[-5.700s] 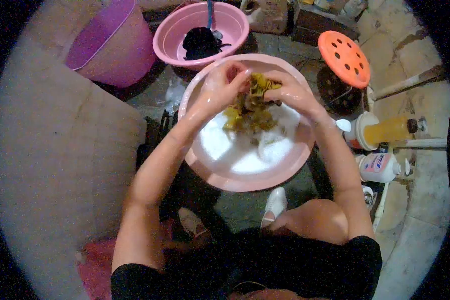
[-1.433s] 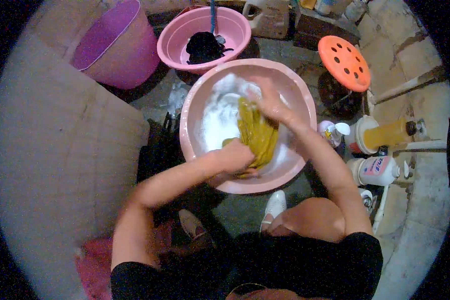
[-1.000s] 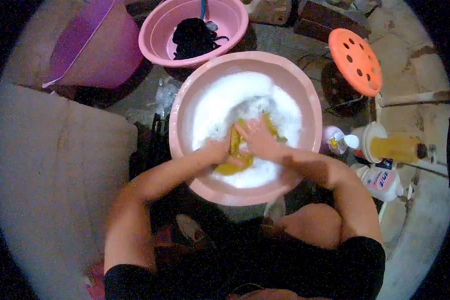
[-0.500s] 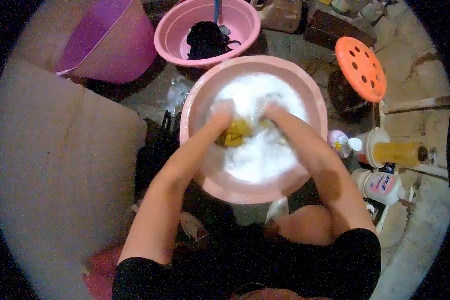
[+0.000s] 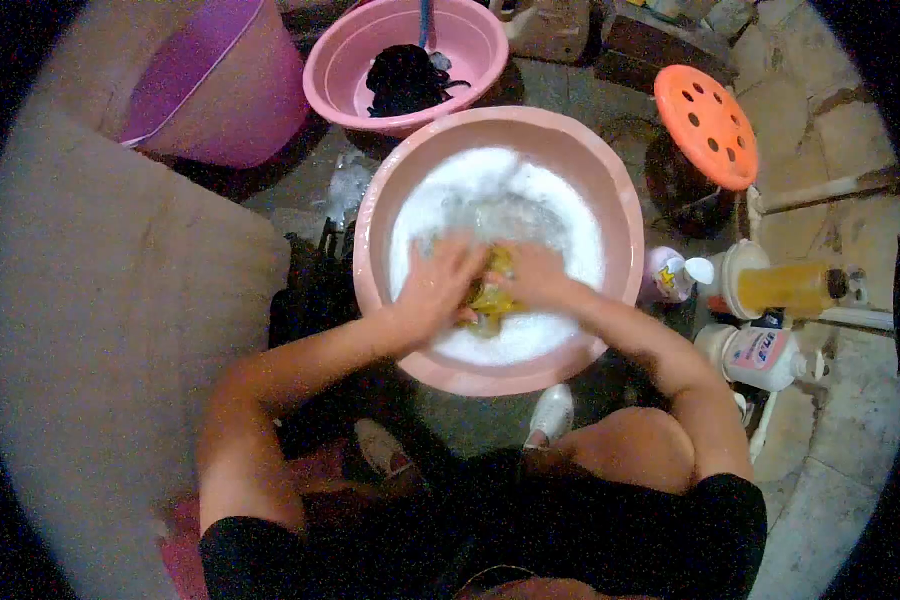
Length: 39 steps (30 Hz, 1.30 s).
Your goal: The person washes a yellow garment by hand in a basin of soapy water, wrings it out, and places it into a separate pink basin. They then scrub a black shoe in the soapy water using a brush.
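Observation:
A wet yellow cloth [image 5: 492, 296] is bunched between my two hands, over white suds in a large pale pink basin [image 5: 490, 380]. My left hand [image 5: 442, 280] has its fingers and thumb about the cloth's left side, blurred by motion. On the right side my right hand [image 5: 530, 275] is closed on the same cloth, its fingertips partly hidden. White foam [image 5: 420, 215] rings the basin, with greyish water showing in the middle.
Behind stands a pink tub [image 5: 320, 75] with dark cloth [image 5: 405, 78] in it. A purple bucket [image 5: 240, 110] is at left. To the right are an orange stool with holes [image 5: 708, 130], a purple bottle [image 5: 665, 275], a yellow-liquid bottle [image 5: 785, 287] and a white labelled bottle [image 5: 760, 358].
My hands have come closer together and nearer my body, bringing the yellow cloth up between them. The foam has parted in the basin's middle, and the view has shifted slightly.

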Available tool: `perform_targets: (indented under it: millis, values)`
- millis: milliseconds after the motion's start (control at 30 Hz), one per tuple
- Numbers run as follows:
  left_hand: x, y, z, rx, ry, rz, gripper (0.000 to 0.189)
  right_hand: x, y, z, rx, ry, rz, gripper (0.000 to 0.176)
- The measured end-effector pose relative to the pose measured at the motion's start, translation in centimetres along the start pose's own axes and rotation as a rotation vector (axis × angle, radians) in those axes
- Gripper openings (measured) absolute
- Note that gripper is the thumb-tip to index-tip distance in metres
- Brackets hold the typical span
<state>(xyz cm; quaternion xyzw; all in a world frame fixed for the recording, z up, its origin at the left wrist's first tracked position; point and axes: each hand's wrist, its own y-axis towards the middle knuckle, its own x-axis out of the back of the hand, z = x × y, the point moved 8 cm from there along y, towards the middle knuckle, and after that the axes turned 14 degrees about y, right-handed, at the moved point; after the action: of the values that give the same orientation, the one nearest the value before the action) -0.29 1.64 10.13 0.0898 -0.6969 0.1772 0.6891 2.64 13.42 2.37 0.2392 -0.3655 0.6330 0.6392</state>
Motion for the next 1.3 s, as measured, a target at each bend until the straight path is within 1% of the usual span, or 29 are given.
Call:
perform_targets:
  millis: [33, 100, 133, 167, 233, 267, 300, 333, 367, 400, 433, 467, 500, 567, 633, 700, 733, 800, 833, 900, 933, 967, 1033, 1067, 1133, 1167, 1233, 1267, 1300]
  values:
    - [-0.6, 0.4, 0.2, -0.005, -0.005, 0.005, 0.094, 0.0, -1.2, 1.5, -0.131, -0.087, 0.084, 0.06]
    - [-3.7, 1.2, 2.8, 0.284, -0.093, 0.199, 0.098, -1.0, -1.3, 2.7, -0.108, -0.115, 0.052, 0.06]
    - [-5.4, 2.4, 3.3, 0.276, -0.103, 0.205, 0.098, -1.0, -1.1, 2.9, -0.086, -0.144, 0.015, 0.06]
    - [-8.1, 3.9, 3.5, 0.22, -0.103, 0.256, 0.086, -0.7, -0.4, 1.9, -0.097, -0.145, 0.022, 0.06]
    - [-11.3, 5.9, 3.5, 0.109, -0.095, 0.357, 0.064, -5.6, -0.2, -0.9, -0.263, 0.26, 0.734, 0.062]
    - [-10.8, 6.4, 3.8, 0.078, 0.048, 0.265, 0.043, -5.9, 0.0, -2.1, -0.267, 0.264, 0.736, 0.062]
    - [-9.7, 7.5, 4.6, 0.076, 0.044, 0.27, 0.043, -5.5, 1.1, -2.8, -0.021, 0.222, 0.547, 0.056]
    - [-10.7, 8.4, 5.5, -0.019, 0.041, 0.559, 0.038, -5.3, 1.6, -3.3, 0.218, 0.178, 0.353, 0.051]
    - [-12.0, 8.4, 6.0, -0.116, 0.036, 0.843, 0.034, -6.0, 2.2, -4.0, 0.337, 0.157, 0.259, 0.048]
    - [-13.7, 8.8, 7.1, -0.118, 0.032, 0.842, 0.034, -6.9, 2.6, -5.1, 0.451, 0.126, 0.157, 0.046]
    - [-15.9, 9.5, 8.7, 0.006, -0.21, 0.623, 0.032, -8.5, 4.2, -7.6, 0.342, 0.222, 0.185, 0.046]
    - [-17.4, 9.9, 10.2, 0.134, -0.441, 0.398, 0.031, -8.6, 5.1, -7.7, 0.291, 0.271, 0.199, 0.046]
    - [-19.2, 10.0, 10.6, 0.138, -0.437, 0.396, 0.031, -8.3, 6.0, -7.3, 0.24, 0.319, 0.211, 0.047]
    - [-21.0, 10.0, 12.2, 0.372, -0.538, 0.387, 0.036, -7.8, 5.2, -8.2, -0.688, 1.018, 0.416, 0.045]
    - [-15.0, 11.1, 11.5, 0.398, -0.473, 0.324, 0.041, -3.1, 5.6, -6.7, -0.47, 0.833, 0.439, 0.045]
    - [-8.5, 9.9, 10.1, 0.468, -0.378, 0.243, 0.051, 0.3, 6.9, -5.0, -0.338, 0.646, 0.186, 0.042]
    - [-7.3, 9.3, 9.8, 0.469, -0.374, 0.238, 0.051, 2.2, 7.9, -4.1, -0.265, 0.541, 0.061, 0.042]
    - [-3.1, 8.1, 9.2, 0.432, -0.51, -0.106, 0.06, 5.8, 8.4, -2.0, -0.118, 0.321, -0.174, 0.042]
    - [-1.9, 7.1, 8.6, 0.435, -0.509, -0.111, 0.06, 6.4, 7.7, -1.6, -0.113, 0.318, -0.174, 0.042]
    - [0.3, 4.7, 6.1, 0.301, -0.465, -0.15, 0.07, 7.2, 5.0, 0.1, -0.015, 0.375, -0.145, 0.045]
    - [-0.8, 3.9, 5.1, 0.272, -0.418, 0.043, 0.077, 6.7, 3.7, 0.5, -0.18, 0.246, 0.024, 0.049]
    - [-0.6, 2.8, 4.5, 0.272, -0.415, 0.043, 0.077, 5.9, 2.6, 0.5, -0.179, 0.247, 0.022, 0.049]
    - [-0.7, 1.5, 1.3, -0.002, 0.097, 0.118, 0.092, 3.1, 0.2, 0.5, -0.041, 0.005, 0.039, 0.06]
    - [-1.1, 1.2, 1.0, -0.008, 0.096, 0.12, 0.092, 1.5, -1.0, 0.8, -0.047, 0.007, 0.038, 0.06]
    - [-2.8, 0.8, 0.3, -0.028, 0.137, 0.106, 0.097, -3.1, -3.7, 0.1, -0.278, 0.097, 0.138, 0.071]
    - [-3.8, 1.1, -0.1, -0.033, 0.127, 0.11, 0.097, -4.8, -3.9, -0.1, -0.288, 0.096, 0.145, 0.071]
    - [-5.7, 1.9, -0.6, -0.028, 0.266, 0.075, 0.092, -4.9, -3.3, 0.7, -0.231, -0.021, -0.007, 0.077]
    - [-6.5, 2.5, -0.4, -0.024, 0.24, 0.003, 0.077, -4.7, -2.9, 0.8, -0.254, -0.009, 0.005, 0.068]
    - [-6.9, 3.4, -0.2, -0.029, 0.23, 0.012, 0.077, -5.4, -2.1, -0.3, -0.263, -0.007, 0.015, 0.068]
